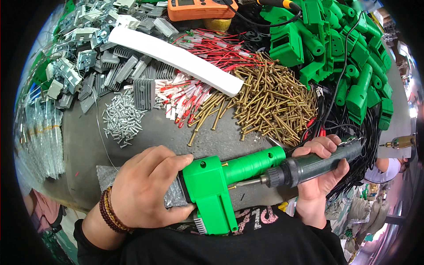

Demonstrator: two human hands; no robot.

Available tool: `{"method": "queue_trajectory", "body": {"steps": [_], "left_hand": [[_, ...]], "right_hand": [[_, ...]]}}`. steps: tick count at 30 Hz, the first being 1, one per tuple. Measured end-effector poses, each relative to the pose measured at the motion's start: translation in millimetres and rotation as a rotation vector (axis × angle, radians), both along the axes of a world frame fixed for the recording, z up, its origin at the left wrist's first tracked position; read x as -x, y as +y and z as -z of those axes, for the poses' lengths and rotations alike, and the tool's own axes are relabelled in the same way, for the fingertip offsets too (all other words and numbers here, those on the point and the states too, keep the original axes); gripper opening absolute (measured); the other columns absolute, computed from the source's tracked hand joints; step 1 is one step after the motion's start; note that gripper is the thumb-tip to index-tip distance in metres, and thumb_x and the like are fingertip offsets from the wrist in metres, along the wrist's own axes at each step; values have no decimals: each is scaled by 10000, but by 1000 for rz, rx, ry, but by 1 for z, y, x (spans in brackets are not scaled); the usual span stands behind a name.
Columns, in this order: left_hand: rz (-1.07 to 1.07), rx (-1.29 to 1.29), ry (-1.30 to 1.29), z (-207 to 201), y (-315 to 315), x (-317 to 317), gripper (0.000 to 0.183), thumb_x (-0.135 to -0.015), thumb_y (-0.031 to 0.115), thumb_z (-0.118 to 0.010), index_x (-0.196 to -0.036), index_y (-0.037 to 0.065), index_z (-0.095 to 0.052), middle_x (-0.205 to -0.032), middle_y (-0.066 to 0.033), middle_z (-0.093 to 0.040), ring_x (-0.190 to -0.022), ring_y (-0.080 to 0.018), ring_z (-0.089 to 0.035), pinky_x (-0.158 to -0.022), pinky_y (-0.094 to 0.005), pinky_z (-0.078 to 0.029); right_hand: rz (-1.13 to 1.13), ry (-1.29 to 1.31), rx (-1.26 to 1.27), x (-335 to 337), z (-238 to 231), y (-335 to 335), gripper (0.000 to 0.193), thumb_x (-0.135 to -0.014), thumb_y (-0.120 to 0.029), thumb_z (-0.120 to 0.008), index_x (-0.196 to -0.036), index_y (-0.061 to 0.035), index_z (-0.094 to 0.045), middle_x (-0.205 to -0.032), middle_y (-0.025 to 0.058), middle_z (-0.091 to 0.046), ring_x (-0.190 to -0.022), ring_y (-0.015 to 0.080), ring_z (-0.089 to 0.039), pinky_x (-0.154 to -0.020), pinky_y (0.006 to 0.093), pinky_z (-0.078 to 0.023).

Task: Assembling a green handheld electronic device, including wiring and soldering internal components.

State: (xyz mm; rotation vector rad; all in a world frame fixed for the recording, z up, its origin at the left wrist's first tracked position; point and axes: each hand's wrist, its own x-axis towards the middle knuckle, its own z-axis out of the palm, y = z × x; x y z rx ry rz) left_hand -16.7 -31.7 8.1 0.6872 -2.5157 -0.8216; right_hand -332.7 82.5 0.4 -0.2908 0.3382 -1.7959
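Note:
My left hand (145,187), a beaded bracelet at its wrist, grips a green plastic tool housing (205,179) with a round ribbed handle pointing right. Clear bubble wrap (173,196) sits between the palm and the housing's left end. Grey metal fins (200,224) show at its lower edge. My right hand (311,192) is wrapped round a black electric screwdriver (304,168) held nearly level. The screwdriver's bit reaches left to a brass screw (232,187) at the housing's side, below the handle. A second brass screw (225,164) sticks out above it.
Brass screws (269,99), silver screws (121,115), red-wired parts (190,95) and grey finned heat sinks (119,68) lie in piles behind. A white foam strip (174,59) lies across them. Green housings (335,48) heap at back right, near an orange meter (198,9). Black cables (349,145) lie right.

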Motion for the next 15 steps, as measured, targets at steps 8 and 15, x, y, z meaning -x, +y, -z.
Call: {"method": "queue_trajectory", "body": {"steps": [8, 15], "left_hand": [[-5, 5, 29, 4, -1, 0, 745, -562, 234, -861, -1210, 16, -565, -957, -133, -598, -838, -326, -617, -736, -410, -533], [-19, -11, 91, 7, -2, -1, 674, -567, 218, -845, -1164, 18, -604, -949, -126, -614, -813, -320, -629, -721, -405, -538]], "right_hand": [[-31, -30, 50, -12, 8, -5, 383, -766, -164, -822, -1080, -184, -603, -1025, -51, -552, -933, 101, -549, -1059, 424, -365], [-33, -90, 81, -14, 13, -6, 389, -748, -137, -832, -1052, -175, -592, -1010, -54, -546, -928, 103, -551, -1052, 401, -369]]}}
